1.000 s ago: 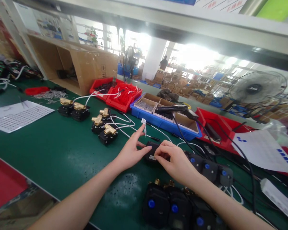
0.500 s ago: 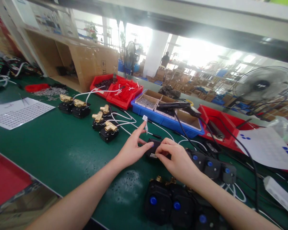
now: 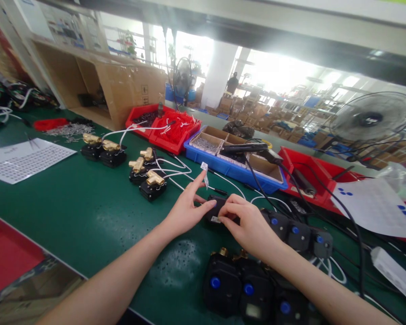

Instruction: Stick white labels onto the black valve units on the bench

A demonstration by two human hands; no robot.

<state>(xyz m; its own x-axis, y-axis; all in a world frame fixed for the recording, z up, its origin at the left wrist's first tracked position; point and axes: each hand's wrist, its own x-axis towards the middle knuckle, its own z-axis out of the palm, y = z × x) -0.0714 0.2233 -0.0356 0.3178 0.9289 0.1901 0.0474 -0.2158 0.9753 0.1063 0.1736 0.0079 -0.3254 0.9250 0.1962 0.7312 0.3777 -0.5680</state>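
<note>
Pinching together at the front edge of a black unit [image 3: 209,212], the right hand [image 3: 246,216] has its thumb and index tips at the end of a small white label [image 3: 215,219], in the head view; whether they grip that label or merely press it, I cannot tell. The left hand [image 3: 186,208] is spread, its thumb resting on the unit's top and its index finger stretched out past it, with a white tag [image 3: 204,166] on the tip and a narrow strip [image 3: 206,181] hanging just beside. The unit thus lies between the two sets of fingers, on the green table [image 3: 104,243]. Left of the left fingers stand three valves [image 3: 152,187] with brass fittings, and well beyond them two more, near a printed sheet [image 3: 30,160]. Farther out than the left fingertips is a blue tray [image 3: 228,170], with a black tool [image 3: 245,148] across it; red bins [image 3: 167,143] are left of the tray. Nearer the wearer than the right fingers sit black housings [image 3: 223,289] with blue knobs, and a row of similar housings extends to their right. Well right of the fingers lies a sheet with blue dots [image 3: 368,210].
</note>
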